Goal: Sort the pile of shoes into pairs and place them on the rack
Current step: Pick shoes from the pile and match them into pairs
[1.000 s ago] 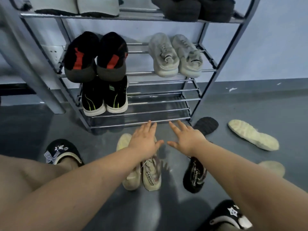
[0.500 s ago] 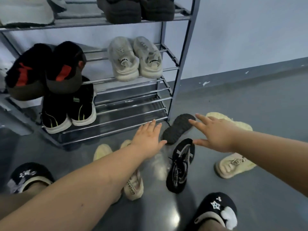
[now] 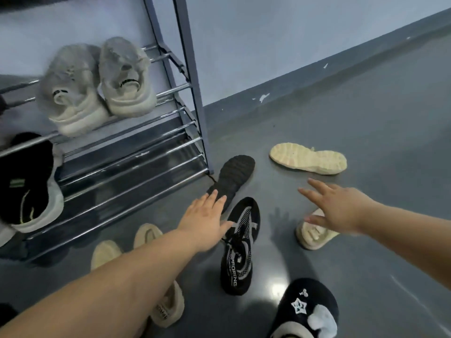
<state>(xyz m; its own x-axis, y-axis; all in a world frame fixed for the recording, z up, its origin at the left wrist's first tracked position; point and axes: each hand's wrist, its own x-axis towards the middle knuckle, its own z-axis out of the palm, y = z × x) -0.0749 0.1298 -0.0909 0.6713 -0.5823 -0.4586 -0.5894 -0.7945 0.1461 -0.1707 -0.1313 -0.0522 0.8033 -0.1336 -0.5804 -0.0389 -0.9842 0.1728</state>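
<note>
Grey floor [image 3: 366, 132], scattered black [image 3: 240, 250] and cream shoes [image 3: 308, 158], metal rack [image 3: 136, 152]

Loose shoes [image 3: 238, 245] right of rack [image 3: 188, 76]

Home entryway: metal shoe rack [image 3: 188, 69] against pale wall [image 3: 268, 32], grey floor [image 3: 366, 118], worn slipper [image 3: 307, 311].

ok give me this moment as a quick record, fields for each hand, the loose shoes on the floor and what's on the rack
left hand: open, fingers spread, over the upright black sneaker
right hand: open, above a cream shoe
floor: black shoe sole-up; cream shoe sole-up; cream pair under the left forearm
rack: grey pair on one shelf, black sneaker with white sole below
held: nothing
</note>
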